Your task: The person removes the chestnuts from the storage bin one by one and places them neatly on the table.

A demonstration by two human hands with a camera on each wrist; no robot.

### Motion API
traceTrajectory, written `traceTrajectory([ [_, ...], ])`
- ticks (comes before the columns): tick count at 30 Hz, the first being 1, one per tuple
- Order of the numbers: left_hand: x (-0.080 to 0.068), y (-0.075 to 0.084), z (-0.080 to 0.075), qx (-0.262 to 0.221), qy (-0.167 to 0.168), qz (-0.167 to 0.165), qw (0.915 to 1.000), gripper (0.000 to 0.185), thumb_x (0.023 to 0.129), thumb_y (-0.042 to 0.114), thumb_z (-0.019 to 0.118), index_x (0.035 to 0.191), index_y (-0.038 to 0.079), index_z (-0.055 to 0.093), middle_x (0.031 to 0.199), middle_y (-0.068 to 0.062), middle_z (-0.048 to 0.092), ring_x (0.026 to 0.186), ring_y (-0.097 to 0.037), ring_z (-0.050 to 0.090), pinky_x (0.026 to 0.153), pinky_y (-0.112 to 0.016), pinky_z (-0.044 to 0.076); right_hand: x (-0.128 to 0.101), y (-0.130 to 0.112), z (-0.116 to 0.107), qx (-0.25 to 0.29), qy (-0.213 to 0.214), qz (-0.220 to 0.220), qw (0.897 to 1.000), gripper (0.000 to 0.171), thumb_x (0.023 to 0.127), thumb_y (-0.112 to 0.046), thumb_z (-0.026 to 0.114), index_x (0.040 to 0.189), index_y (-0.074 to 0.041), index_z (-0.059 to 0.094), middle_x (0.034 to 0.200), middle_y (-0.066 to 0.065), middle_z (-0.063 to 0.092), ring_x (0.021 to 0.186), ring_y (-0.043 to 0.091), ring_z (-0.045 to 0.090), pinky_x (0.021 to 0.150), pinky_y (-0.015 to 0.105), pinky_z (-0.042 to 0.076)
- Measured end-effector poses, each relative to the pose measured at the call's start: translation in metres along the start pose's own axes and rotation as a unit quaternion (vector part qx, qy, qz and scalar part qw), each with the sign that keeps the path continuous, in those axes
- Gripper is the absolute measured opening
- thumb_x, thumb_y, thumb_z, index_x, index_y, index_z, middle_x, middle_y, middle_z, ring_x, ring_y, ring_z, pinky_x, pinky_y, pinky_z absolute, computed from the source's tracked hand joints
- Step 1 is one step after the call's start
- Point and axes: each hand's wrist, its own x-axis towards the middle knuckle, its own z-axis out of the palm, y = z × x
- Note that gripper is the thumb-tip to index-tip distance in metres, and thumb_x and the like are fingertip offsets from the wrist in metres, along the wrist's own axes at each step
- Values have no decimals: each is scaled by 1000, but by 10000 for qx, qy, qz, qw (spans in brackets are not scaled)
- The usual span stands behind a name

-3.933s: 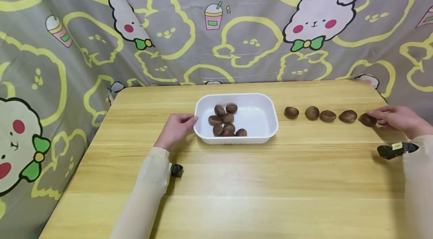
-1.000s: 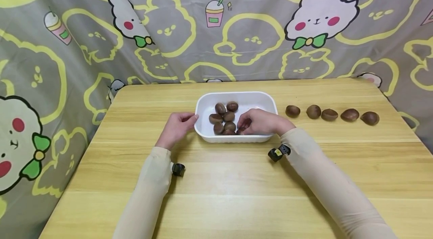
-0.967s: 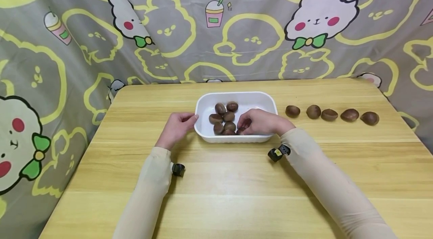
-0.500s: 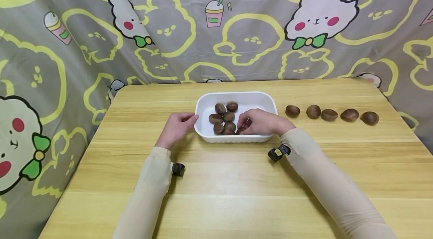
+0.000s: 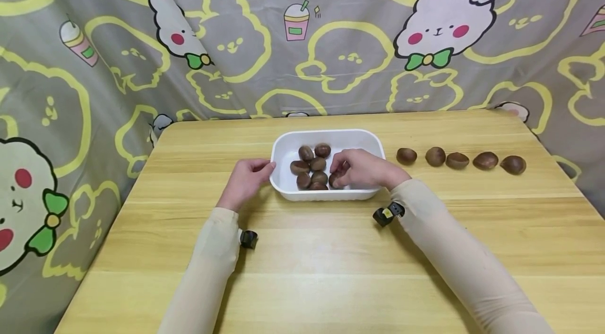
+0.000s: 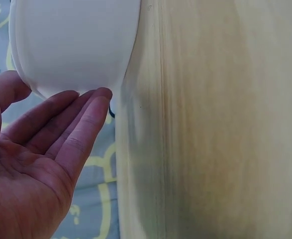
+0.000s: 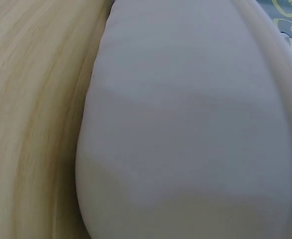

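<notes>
A white rectangular plastic tray (image 5: 331, 196) sits near the far side of the table, with several brown chestnuts (image 5: 318, 165) grouped in its left half. My left hand (image 5: 243, 181) pinches the tray's left end; in the left wrist view, the thumb (image 6: 14, 89) is at the rim and the fingers touch the outer wall. Inside the tray, my right hand (image 5: 366, 168) holds a chestnut (image 5: 333, 180) between thumb and fingers, just right of the group. The tray's side wall (image 7: 185, 109) fills most of the right wrist view and hides nearly all of that hand.
Several more chestnuts (image 5: 457, 160) lie in a loose row on the wooden table (image 5: 302, 265), to the right of the tray. A grey patterned curtain (image 5: 350, 61) hangs behind the table and along its left side.
The right hand has come from the row's right end into the tray. Over the last half second it has lifted slightly, and more of its chestnut shows. The left hand stays at the tray.
</notes>
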Motion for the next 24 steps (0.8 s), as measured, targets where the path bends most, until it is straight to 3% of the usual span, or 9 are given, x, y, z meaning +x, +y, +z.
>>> traceTrajectory([
  [12, 1, 2, 0, 59, 46, -12, 10000, 38, 97, 29, 63, 120, -1, 68, 117, -15, 68, 108, -25, 63, 94, -39, 49, -13, -4, -14, 268, 608, -71, 9978, 22, 81, -14, 81, 98, -8, 69, 90, -1, 68, 89, 17, 62, 88, 44, 49],
  [24, 1, 2, -1, 74, 44, 17, 10000, 39, 96, 29, 64, 121, -2, 68, 118, -15, 67, 113, -27, 60, 98, -41, 46, -31, -1, -31, 526, 993, 144, 9936, 24, 83, -20, 82, 101, -11, 69, 96, 1, 68, 92, 18, 61, 85, 38, 47],
])
